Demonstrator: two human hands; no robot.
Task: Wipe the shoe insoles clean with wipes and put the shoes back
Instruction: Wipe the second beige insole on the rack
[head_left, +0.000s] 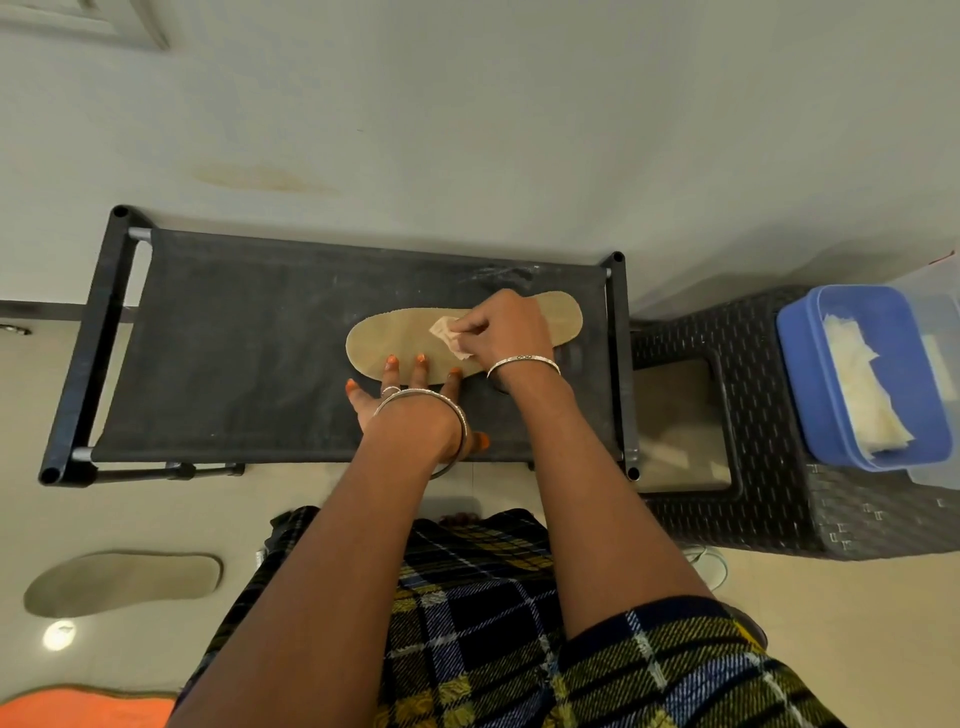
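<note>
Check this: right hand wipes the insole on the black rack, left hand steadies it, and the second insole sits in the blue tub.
One point is wrong: the head view shows the second insole lying on the floor at the person's left, not in the blue tub, which holds wipes. The rest stands.

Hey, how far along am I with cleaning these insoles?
Nothing looks finished. Right hand pinches a wipe on the insole atop the rack; left hand presses its edge. A second insole lies on the floor, cleaned or not unclear. Putting shoes back remains; none in view.
</note>
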